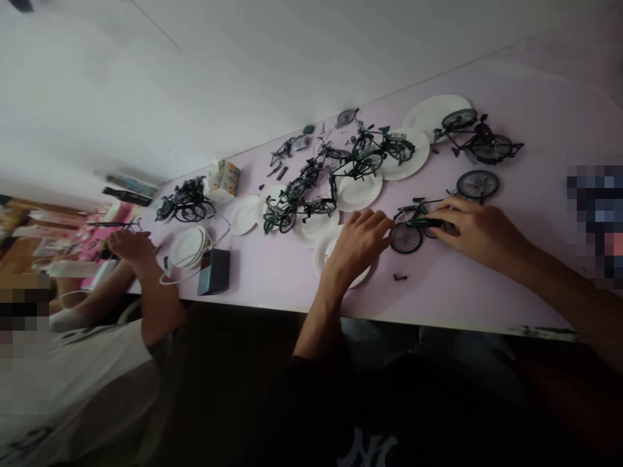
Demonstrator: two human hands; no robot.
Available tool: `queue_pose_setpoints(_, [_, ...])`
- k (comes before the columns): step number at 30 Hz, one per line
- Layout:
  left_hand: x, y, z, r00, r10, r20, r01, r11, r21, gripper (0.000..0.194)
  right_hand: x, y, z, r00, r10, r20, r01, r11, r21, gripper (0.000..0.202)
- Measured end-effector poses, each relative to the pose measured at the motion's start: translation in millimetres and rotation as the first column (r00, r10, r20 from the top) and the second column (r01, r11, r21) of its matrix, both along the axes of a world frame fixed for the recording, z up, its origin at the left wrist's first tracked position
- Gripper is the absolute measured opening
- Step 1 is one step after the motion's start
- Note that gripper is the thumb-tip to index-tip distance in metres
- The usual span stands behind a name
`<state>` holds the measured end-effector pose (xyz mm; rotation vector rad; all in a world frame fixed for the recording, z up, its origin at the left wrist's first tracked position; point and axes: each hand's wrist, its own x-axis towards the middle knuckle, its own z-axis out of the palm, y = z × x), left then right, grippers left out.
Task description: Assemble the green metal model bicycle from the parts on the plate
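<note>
A small dark green model bicycle (413,219) lies in front of me, with thin spoked wheels. My right hand (470,224) pinches its frame between thumb and fingers. Just beyond that hand is a spoked wheel (477,185); the hand hides where it meets the bicycle. My left hand (363,237) hovers over a white paper plate (321,250), its fingers curled together beside the bicycle's near wheel (406,238). Whatever those fingertips hold is hidden. A small black part (400,277) rests on the table below the bicycle.
Several model bicycles (365,159) stand on paper plates along the wall, one more (487,143) at the far right. Leftward are a tissue box (226,180), a dark box (214,271), stacked plates (187,246) and a white cable. A co-worker's hand (129,246) is at the left.
</note>
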<state>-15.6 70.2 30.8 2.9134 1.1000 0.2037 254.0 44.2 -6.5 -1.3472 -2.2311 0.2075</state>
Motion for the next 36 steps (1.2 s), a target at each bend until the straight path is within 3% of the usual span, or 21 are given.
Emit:
queue_pose_setpoints(2, [-8,-4,3.3,0.997,0.043,-0.063,-0.045,0.999,-0.025,0.021,-1,-1,2.9,1.0,-0.006,-0.002,0.006,1.0,0.001,0.031])
queue_pose_setpoints(6, [-16,-13,2.7,0.994,0.031,-0.108,-0.041,0.995,-0.092,0.016,-1,-4,12.6,0.999,-0.032,-0.012,0.032,0.999,0.011,0.03])
queue_pose_setpoints(11, [-22,-28,1.8,0.993,0.067,-0.102,-0.068,0.998,-0.005,0.02,0,-7,24.1,0.996,-0.06,-0.069,0.066,0.993,0.101,0.029])
queue_pose_setpoints(16, [-29,-38,-3.0,0.963,0.24,-0.125,-0.235,0.97,0.059,0.014,-2,-9,26.7,0.992,-0.057,-0.108,0.07,0.991,0.113,0.034])
queue_pose_setpoints(20, [-29,-38,-10.0,0.951,0.288,-0.11,-0.285,0.957,0.049,0.011,-4,-9,23.7,0.994,-0.036,-0.106,0.049,0.991,0.124,0.03])
queue_pose_setpoints(27, [-18,-26,-11.3,0.956,0.293,0.001,-0.293,0.956,-0.016,0.022,-4,-8,22.3,0.989,-0.003,-0.146,0.026,0.987,0.156,0.026])
queue_pose_setpoints(30, [-6,-18,-4.1,0.939,0.275,0.206,-0.253,0.959,-0.127,0.019,-5,-8,23.2,0.982,0.026,-0.185,0.004,0.987,0.161,0.022])
queue_pose_setpoints(31, [0,-16,-2.1,0.89,0.274,0.365,-0.205,0.954,-0.219,0.012,-5,-8,23.6,0.98,0.045,-0.196,-0.014,0.987,0.157,0.021])
queue_pose_setpoints(33, [15,-12,-0.3,0.705,0.312,0.637,-0.077,0.926,-0.369,0.002,-6,-9,24.8,0.972,0.09,-0.216,-0.06,0.988,0.142,0.02])
queue_pose_setpoints(36, [36,-8,-5.1,0.491,0.414,0.767,0.093,0.85,-0.518,0.01,-8,-11,27.0,0.958,0.118,-0.26,-0.095,0.991,0.099,0.019])
